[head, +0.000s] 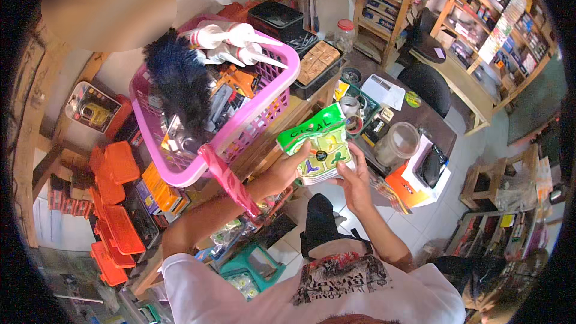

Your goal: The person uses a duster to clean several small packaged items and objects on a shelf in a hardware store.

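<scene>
Between both my hands is a green and white plastic packet point(317, 144) with printing and small coloured pictures on its front. My left hand point(288, 171) grips its lower left side, thumb lying on the front. On the lower right, my right hand point(354, 173) holds it, with the thumb pressed against the face. Whatever is inside the packet is hidden. A pink plastic basket point(252, 119) stands beyond my left arm, holding white nozzle-tipped tubes point(234, 40) and a dark fluffy duster point(177, 81). A pink-red wrapped handle point(227, 180) sticks out over my left forearm.
Orange plastic bins point(119, 229) are stacked at the left. Right of the packet, a dark desk holds tape rolls point(353, 110), a clear jar point(396, 144) and a black pouch point(431, 166). Black trays point(317, 63) sit behind the basket. Wooden shelves point(486, 31) stand at the far right.
</scene>
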`<state>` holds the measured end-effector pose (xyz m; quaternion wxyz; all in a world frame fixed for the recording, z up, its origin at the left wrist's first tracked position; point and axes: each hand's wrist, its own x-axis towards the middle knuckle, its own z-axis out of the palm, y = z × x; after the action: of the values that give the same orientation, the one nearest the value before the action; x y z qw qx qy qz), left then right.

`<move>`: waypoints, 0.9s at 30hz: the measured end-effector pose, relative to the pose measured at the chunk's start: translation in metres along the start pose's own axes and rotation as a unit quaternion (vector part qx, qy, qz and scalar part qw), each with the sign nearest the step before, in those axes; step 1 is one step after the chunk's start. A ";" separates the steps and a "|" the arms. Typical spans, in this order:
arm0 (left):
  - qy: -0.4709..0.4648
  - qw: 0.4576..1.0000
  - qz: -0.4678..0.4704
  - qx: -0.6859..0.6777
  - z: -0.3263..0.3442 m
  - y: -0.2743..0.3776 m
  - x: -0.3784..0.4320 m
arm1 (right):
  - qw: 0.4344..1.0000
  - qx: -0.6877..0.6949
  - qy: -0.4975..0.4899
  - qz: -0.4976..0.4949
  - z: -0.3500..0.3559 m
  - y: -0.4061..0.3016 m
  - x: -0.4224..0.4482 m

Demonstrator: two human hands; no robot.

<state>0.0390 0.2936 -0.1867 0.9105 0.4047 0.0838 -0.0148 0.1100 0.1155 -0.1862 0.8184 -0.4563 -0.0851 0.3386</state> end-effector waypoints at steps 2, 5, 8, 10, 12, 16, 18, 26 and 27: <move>-0.007 1.000 0.017 0.017 -0.006 -0.001 0.003 | 1.000 -0.002 -0.011 0.012 -0.019 0.009 0.008; -0.004 0.999 -0.050 -0.016 0.003 0.006 0.000 | 0.993 -0.065 -0.074 0.070 -0.041 0.010 0.013; 0.016 0.998 -0.061 -0.030 0.006 0.008 0.000 | 0.988 -0.126 -0.068 0.060 -0.050 0.008 0.018; 0.021 0.997 -0.058 -0.045 0.009 0.007 0.002 | 0.917 -0.365 -0.002 -0.160 -0.054 0.005 0.023; 0.042 0.996 -0.045 -0.060 0.002 0.006 -0.003 | 0.851 -0.452 0.045 -0.264 -0.007 -0.030 0.013; 0.041 0.993 -0.048 -0.101 -0.002 0.001 0.002 | 0.871 -0.378 -0.147 -0.277 0.057 -0.061 0.000; 0.035 0.992 -0.051 -0.107 0.000 0.001 0.005 | 0.916 -0.261 -0.255 -0.166 0.092 -0.050 -0.006; 0.042 0.991 -0.034 -0.118 -0.010 0.008 -0.007 | 0.940 0.038 -0.314 0.125 0.185 -0.021 -0.009; 0.040 0.991 -0.033 -0.121 -0.010 0.009 -0.007 | 0.937 0.002 -0.328 0.116 0.183 -0.021 -0.005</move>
<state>0.0317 0.3066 -0.1856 0.9475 0.2892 0.1349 -0.0180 0.0340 0.2312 -0.0645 0.7008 -0.3251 -0.2946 0.5625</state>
